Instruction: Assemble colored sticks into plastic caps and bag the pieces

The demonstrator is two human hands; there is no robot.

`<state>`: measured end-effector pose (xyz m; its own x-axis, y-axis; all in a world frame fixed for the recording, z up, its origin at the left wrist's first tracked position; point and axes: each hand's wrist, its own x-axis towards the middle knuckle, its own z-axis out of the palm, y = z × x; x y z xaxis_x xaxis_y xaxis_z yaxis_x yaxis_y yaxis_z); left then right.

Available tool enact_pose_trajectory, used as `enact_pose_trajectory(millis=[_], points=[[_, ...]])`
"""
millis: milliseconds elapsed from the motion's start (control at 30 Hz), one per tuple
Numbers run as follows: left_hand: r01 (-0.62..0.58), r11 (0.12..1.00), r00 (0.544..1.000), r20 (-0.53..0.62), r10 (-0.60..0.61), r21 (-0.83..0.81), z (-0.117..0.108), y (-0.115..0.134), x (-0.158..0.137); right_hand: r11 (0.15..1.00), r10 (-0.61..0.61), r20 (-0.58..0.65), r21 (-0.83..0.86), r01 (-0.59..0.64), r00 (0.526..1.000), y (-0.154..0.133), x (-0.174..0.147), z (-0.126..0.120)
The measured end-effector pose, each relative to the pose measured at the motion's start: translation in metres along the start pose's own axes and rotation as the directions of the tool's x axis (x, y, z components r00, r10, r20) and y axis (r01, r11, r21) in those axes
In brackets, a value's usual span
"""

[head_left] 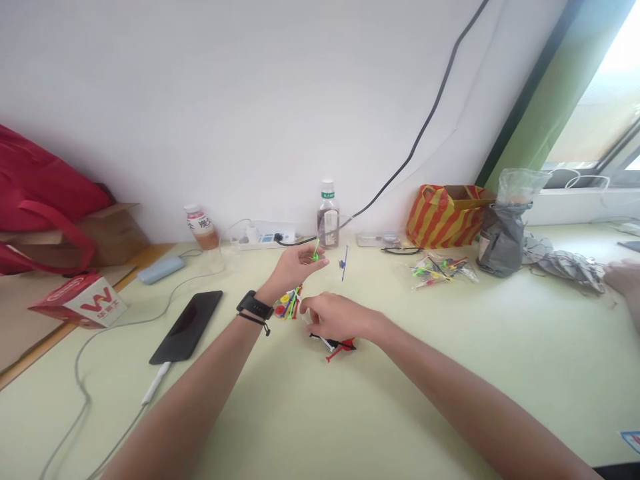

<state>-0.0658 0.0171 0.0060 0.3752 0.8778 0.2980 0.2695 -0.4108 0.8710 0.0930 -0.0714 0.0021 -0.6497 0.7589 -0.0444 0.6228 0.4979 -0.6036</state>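
My left hand (pixel 295 270), with a black watch at its wrist, has a bright green plastic stick piece (pixel 315 255) between its thumb and fingers. My right hand (pixel 337 317) is closed, fingers curled down at the table over loose plastic parts; what its fingertips grip is hidden. Below it lie a red stick (pixel 336 355) and black and white pieces (pixel 325 342). A pile of coloured sticks and round pieces (pixel 289 303) sits between the hands, partly covered by my left wrist. Just right of my left hand is a blue stick piece (pixel 344 265).
A bottle (pixel 328 213) and a power strip (pixel 270 235) stand along the wall. At left are a phone (pixel 187 327) on a cable, a drink bottle (pixel 202 228) and a red-white box (pixel 83 301). Bagged coloured parts (pixel 440 269) and a striped bag (pixel 443 217) lie right; another person's hand (pixel 623 277) shows.
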Motion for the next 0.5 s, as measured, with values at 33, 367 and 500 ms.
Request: enact_pose_trajectory(millis=[33, 367, 500], points=[[0.000, 1.000, 1.000, 0.002, 0.000, 0.004, 0.000, 0.000, 0.000, 1.000, -0.010, -0.006, 0.019, 0.010, 1.000, 0.001, 0.002, 0.004], [-0.022, 0.999, 0.999, 0.042, 0.020, 0.037, 0.000, -0.002, -0.001, 0.998, -0.063, 0.014, 0.030, 0.063, 0.998, 0.002, 0.003, 0.013], [-0.033, 0.999, 0.998, 0.051, 0.032, 0.033, -0.001, -0.002, -0.001, 0.977, -0.112, -0.069, 0.172, 0.123, 0.991, 0.004, 0.005, 0.003]])
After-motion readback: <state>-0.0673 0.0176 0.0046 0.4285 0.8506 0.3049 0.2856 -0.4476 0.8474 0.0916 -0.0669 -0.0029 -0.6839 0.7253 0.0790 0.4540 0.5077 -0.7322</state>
